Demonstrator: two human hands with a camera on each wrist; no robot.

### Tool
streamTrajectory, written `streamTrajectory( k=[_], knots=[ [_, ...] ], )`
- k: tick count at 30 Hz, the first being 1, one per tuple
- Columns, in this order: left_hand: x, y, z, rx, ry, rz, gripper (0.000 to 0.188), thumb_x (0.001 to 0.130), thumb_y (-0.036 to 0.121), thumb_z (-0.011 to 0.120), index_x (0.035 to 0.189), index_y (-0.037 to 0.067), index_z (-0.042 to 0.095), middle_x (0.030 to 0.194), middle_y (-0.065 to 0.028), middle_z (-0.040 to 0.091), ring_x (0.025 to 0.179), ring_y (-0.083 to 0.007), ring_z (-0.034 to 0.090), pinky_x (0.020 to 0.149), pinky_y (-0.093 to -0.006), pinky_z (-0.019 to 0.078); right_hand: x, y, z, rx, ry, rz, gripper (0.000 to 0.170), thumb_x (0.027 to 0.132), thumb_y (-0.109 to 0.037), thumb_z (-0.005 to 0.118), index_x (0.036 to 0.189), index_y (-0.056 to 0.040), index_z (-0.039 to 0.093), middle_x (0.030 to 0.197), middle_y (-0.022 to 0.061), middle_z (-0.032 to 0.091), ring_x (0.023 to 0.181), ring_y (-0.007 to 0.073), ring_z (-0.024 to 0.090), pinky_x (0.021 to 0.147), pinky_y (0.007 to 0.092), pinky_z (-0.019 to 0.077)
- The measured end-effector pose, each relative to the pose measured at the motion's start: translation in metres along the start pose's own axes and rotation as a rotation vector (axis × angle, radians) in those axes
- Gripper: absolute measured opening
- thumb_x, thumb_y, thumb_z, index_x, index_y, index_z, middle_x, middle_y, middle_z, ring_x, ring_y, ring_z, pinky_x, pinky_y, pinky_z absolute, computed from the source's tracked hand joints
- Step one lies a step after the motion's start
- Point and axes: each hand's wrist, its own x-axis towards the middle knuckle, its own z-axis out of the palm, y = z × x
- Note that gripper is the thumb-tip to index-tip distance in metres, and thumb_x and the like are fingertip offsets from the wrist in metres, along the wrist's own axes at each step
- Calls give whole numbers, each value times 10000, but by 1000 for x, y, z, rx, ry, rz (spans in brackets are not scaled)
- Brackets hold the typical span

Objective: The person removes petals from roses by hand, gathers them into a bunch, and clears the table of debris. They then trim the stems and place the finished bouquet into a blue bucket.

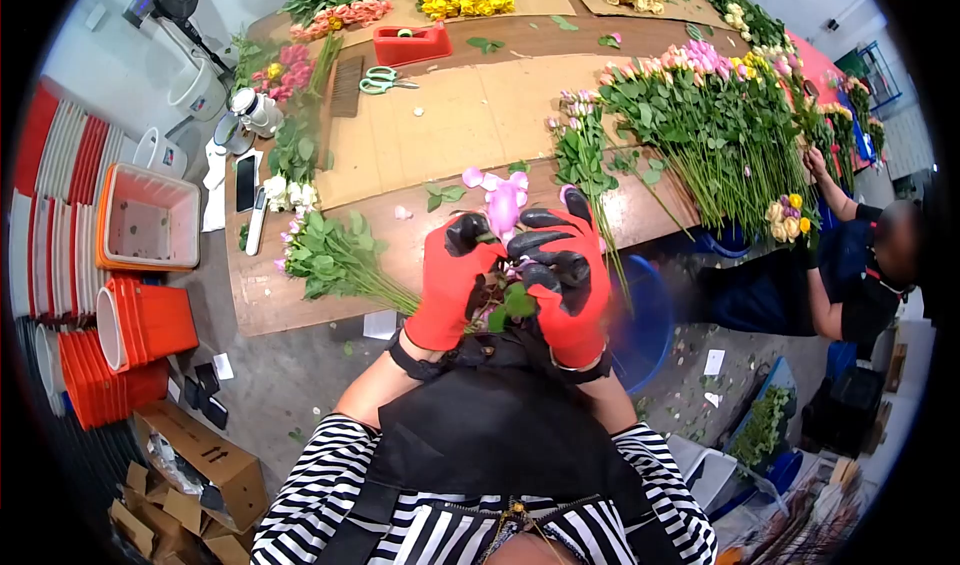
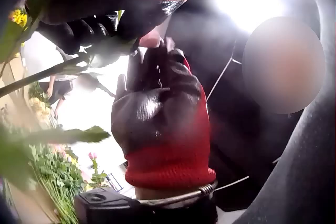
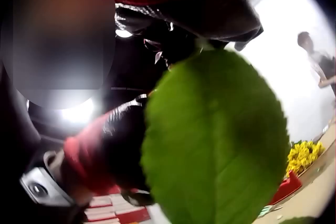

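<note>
A lilac-pink rose stands between my two gloved hands, above the table's front edge. Close under the bloom, my left hand grips the rose with curled fingers. From the other side my right hand pinches at the bloom's base, its fingers bent inward. Green leaves hang below, between the hands. In the left wrist view a bit of pink bloom shows at the right hand's fingertips, and a stem runs out to the left. One large leaf covers much of the right wrist view.
Cut roses lie left of my hands; a large rose pile lies right. Cardboard, green-handled scissors and a red tape dispenser are ahead. A blue bucket stands by my right arm. Another person works at right.
</note>
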Motion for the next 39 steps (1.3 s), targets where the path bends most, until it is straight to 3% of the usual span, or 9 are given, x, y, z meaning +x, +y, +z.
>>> streamTrajectory(
  k=[4, 6, 9, 11, 15, 17, 25, 33, 39],
  knots=[
    [8, 2, -14, -68, -6, 11, 129, 804, 37, 618, 908, -24, 575, 837, -45, 607, 794, -126, 591, 722, -273, 465, -1, 6, -33, 433, -212, 188, 190, 881, -179, 540, 846, -16, 630, 849, 123, 688, 993, 327, 628, 1081, 568, 314],
    [17, -13, -27, -103, -11, 57, 260, 852, 50, 558, 1087, -48, 610, 1017, -62, 665, 891, -151, 628, 862, -284, 481, -18, 31, -56, 434, -224, 323, 202, 921, -143, 495, 902, 9, 627, 914, 128, 681, 990, 295, 621, 1026, 452, 389],
    [18, 2, -26, -10, 22, 67, 281, 781, 31, 648, 1054, -27, 624, 929, -49, 656, 832, -140, 610, 748, -274, 480, -48, 73, -75, 211, 31, 767, 182, 871, -8, 611, 1049, 7, 645, 1024, 65, 682, 967, 119, 601, 859, 270, 478],
    [16, 0, -16, -62, 88, 93, 288, 755, 15, 669, 1037, -23, 624, 902, -25, 643, 809, -121, 586, 734, -268, 468, -47, 81, -75, -13, 77, 648, 246, 875, -1, 597, 1116, 11, 639, 1027, 51, 683, 951, 131, 611, 848, 278, 484],
    [10, -5, -5, 85, 96, 40, 336, 687, -36, 714, 1000, -25, 590, 910, -9, 575, 836, -103, 537, 752, -251, 446, -35, 59, -57, 272, 127, 730, 319, 888, -12, 586, 1203, 30, 611, 1072, 86, 682, 953, 139, 625, 849, 267, 484],
    [10, -12, 0, 123, 84, 186, 347, 676, -24, 746, 988, -30, 594, 1026, -53, 578, 908, -133, 550, 801, -277, 455, -31, 51, -47, 270, 110, 678, 302, 846, 30, 596, 1145, 28, 634, 1036, 99, 687, 965, 174, 633, 893, 294, 470],
    [3, -9, 19, 518, 128, 510, 302, 646, -10, 773, 907, -23, 623, 979, -129, 625, 929, -250, 599, 828, -324, 473, 6, 5, -37, -352, -49, 94, 395, 695, -111, 755, 1080, -86, 668, 1198, 84, 622, 1194, 343, 510, 1029, 476, 348],
    [1, -13, 17, 497, 158, 519, 274, 646, -53, 737, 879, -32, 594, 953, -128, 605, 878, -240, 591, 777, -305, 474, 1, -1, -22, -407, -67, 53, 308, 664, -140, 781, 938, -118, 642, 1154, 42, 622, 1196, 332, 498, 1051, 514, 316],
    [-3, -10, 9, 160, 8, 202, 272, 698, 27, 721, 933, -44, 603, 879, -51, 603, 794, -134, 560, 712, -266, 457, -4, 12, -26, -22, -54, 283, 229, 692, -55, 743, 904, -42, 658, 1057, 85, 655, 1111, 283, 565, 1009, 423, 384]
  ],
)
